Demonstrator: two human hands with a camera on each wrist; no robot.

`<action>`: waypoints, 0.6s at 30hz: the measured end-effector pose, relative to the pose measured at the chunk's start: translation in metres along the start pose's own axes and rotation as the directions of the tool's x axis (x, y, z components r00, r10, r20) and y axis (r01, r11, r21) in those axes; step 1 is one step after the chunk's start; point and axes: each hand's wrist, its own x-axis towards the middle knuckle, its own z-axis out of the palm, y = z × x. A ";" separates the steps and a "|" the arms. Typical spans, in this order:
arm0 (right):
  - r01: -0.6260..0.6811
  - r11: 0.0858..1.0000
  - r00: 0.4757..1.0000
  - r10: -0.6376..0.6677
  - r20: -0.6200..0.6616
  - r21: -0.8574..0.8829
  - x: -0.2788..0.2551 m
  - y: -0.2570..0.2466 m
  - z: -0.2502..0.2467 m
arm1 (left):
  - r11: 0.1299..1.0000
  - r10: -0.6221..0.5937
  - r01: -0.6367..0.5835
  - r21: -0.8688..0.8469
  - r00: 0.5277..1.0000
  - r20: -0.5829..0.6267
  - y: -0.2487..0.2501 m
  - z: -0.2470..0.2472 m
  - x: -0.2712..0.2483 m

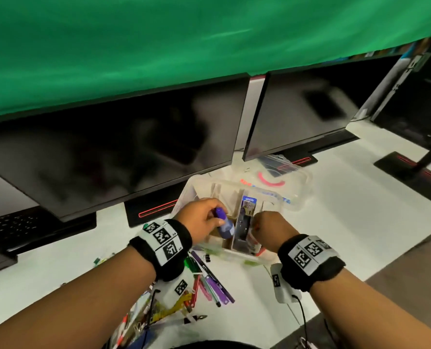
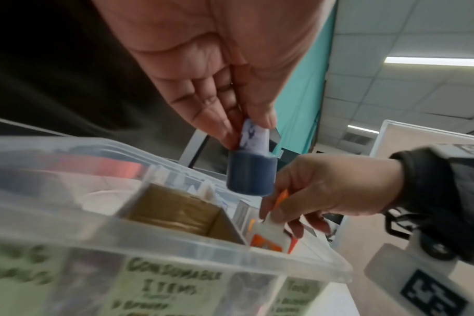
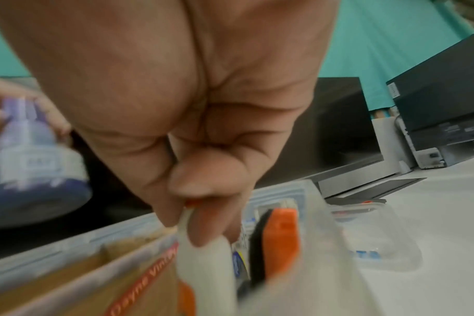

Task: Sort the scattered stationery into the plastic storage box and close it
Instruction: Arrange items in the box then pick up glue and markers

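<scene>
White desk (image 1: 335, 197) with three dark monitors along the far side. Both hands reach down over the clear plastic box (image 1: 237, 195): left hand (image 1: 199, 219) pinches one blue bottle (image 1: 225, 224) by its cap, right hand (image 1: 272, 230) grips one white glue bottle (image 1: 254, 244) by its orange tip. Markers (image 1: 209, 280) lie near left, too blurred to count.

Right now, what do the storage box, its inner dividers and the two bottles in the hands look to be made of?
Storage box: clear, slightly frosted plastic; its contents show through the walls.
Dividers: matte brown, probably cardboard.
Blue bottle in the left hand: translucent, likely plastic, dark liquid inside.
White bottle with an orange tip, in the right hand: opaque and smooth, probably plastic.
</scene>
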 end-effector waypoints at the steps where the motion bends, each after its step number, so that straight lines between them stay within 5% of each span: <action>1: 0.023 0.999 0.999 -0.022 0.024 -0.034 0.001 0.001 0.003 | 1.000 0.007 -0.007 0.005 1.000 0.025 0.005 0.006 0.004; 9: 0.098 0.968 0.991 -0.074 0.113 -0.233 0.006 0.003 0.016 | 0.975 0.033 -0.064 0.211 0.988 0.148 0.019 0.041 0.025; 18: 0.118 0.960 0.990 -0.092 0.111 -0.255 0.002 0.009 0.014 | 0.805 0.015 -0.172 0.568 0.963 0.270 0.012 0.064 0.038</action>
